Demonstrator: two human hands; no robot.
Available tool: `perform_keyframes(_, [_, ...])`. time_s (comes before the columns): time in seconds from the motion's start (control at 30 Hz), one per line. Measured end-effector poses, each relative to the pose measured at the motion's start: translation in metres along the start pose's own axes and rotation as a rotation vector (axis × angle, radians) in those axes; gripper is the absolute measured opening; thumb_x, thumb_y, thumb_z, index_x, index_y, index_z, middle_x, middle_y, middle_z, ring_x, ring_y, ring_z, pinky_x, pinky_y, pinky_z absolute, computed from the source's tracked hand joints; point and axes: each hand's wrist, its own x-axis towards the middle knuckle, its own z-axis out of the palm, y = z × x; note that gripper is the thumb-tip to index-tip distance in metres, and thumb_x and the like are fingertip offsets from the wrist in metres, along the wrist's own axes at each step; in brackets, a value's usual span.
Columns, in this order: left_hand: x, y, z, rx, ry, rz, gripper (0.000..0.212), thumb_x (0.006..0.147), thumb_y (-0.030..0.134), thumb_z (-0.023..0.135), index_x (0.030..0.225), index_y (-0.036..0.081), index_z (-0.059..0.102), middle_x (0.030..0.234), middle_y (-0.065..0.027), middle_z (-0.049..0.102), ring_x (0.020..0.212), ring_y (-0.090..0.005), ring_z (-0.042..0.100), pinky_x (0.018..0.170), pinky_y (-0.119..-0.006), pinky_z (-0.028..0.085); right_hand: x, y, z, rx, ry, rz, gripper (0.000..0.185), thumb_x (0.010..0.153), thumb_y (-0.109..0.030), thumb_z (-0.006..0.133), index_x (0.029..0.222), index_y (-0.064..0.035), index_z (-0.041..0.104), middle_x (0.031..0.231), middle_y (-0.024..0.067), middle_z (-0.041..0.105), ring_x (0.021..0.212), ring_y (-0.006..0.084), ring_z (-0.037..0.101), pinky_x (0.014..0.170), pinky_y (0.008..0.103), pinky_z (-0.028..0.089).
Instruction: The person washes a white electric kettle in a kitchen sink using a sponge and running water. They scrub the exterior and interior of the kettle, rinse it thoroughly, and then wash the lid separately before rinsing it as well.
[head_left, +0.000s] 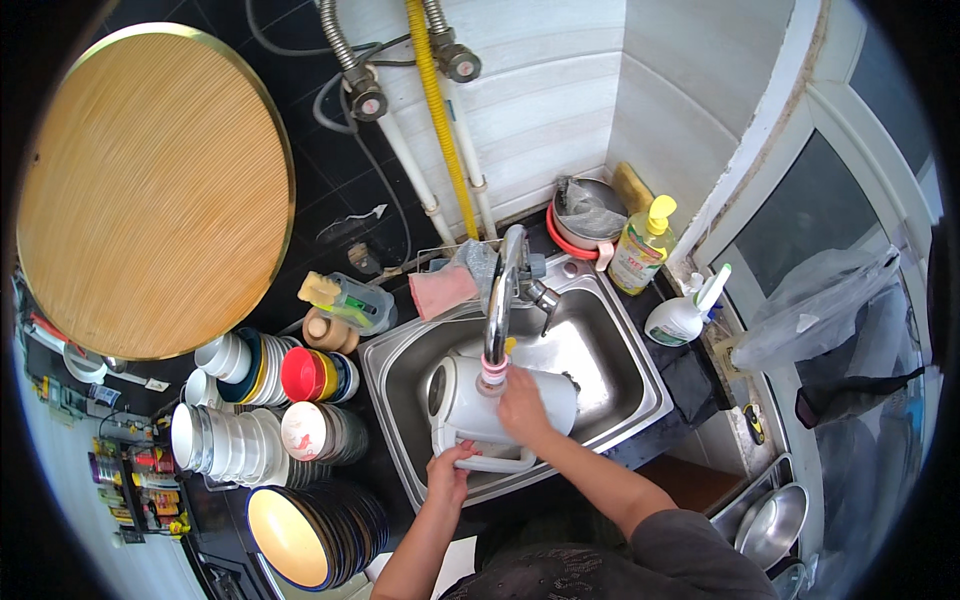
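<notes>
A white electric kettle or jug (550, 401) lies on its side in the stainless steel sink (615, 409), under the chrome faucet (498, 315). My left hand (448, 472) is closed around the handle of the kettle, on the side towards me. Against the kettle's upper side, just right of the faucet's pink-ringed nozzle (492, 375), rests my right hand (523, 405); its fingertips are partly hidden, and whether it grips anything is unclear. A pink cloth (444, 291) hangs on a wire rack behind the sink.
Stacked bowls (289, 536) and white dishes (225, 446) crowd the counter at left, below a large round wooden board (157, 191). Behind the sink's right corner stand a yellow-capped soap bottle (639, 251) and a pan (589, 210). A white spray bottle (675, 319) stands right.
</notes>
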Motion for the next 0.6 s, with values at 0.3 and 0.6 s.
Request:
perform_keyframes(0.3, [-0.018, 0.015, -0.022, -0.137, 0.071, 0.050, 0.016, 0.063, -0.003, 0.057, 0.079, -0.002, 0.054, 0.082, -0.0131, 0.059, 0.079, -0.0262, 0.058, 0.082, -0.044, 0.050, 0.018, 0.022, 0.010, 0.131, -0.303, 0.182, 0.050, 0.084, -0.026, 0.056, 0.129, -0.0083, 0.044, 0.136, 0.0160, 0.041, 0.122, 0.0361, 0.039, 0.100, 0.0455, 0.033])
perform_keyframes(0.6, [-0.014, 0.027, -0.019, -0.208, 0.116, 0.128, 0.018, 0.063, -0.004, 0.056, 0.080, 0.001, 0.051, 0.076, -0.0082, 0.055, 0.080, -0.0220, 0.057, 0.082, -0.042, 0.050, -0.039, -0.002, 0.027, 0.006, 0.015, 0.017, 0.071, 0.084, -0.043, 0.055, 0.134, 0.0015, 0.033, 0.143, 0.0207, 0.027, 0.134, 0.0405, 0.019, 0.108, 0.0499, 0.015])
